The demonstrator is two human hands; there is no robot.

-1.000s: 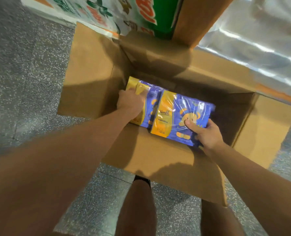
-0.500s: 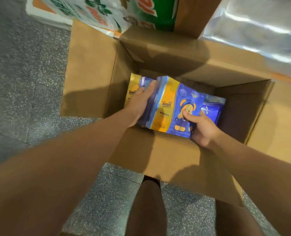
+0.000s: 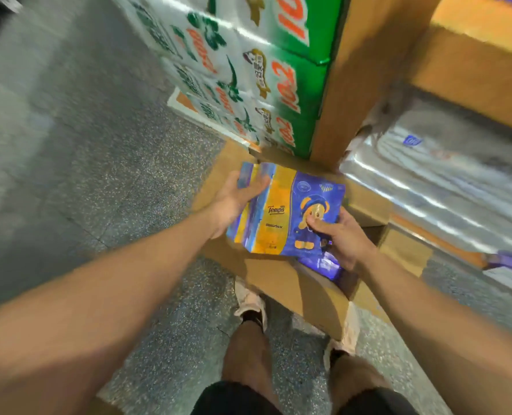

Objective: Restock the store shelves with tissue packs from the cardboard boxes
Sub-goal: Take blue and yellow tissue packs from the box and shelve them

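I hold a blue and yellow tissue pack with a bear picture, lifted above the open cardboard box on the floor. My left hand grips the pack's left end, fingers wrapped over its top edge. My right hand clasps the lower right corner, thumb pressed on the bear. The pack hides most of the box's inside. A wooden shelf upright rises just beyond the box.
Stacked green and white tissue cartons stand on the floor to the left of the upright. Clear-wrapped packs fill the low shelf at right. A speckled grey floor spreads to the left. My feet stand close against the box.
Both hands have raised the tissue pack out of the box, and my view has risen and pulled back so the shelf and cartons show.
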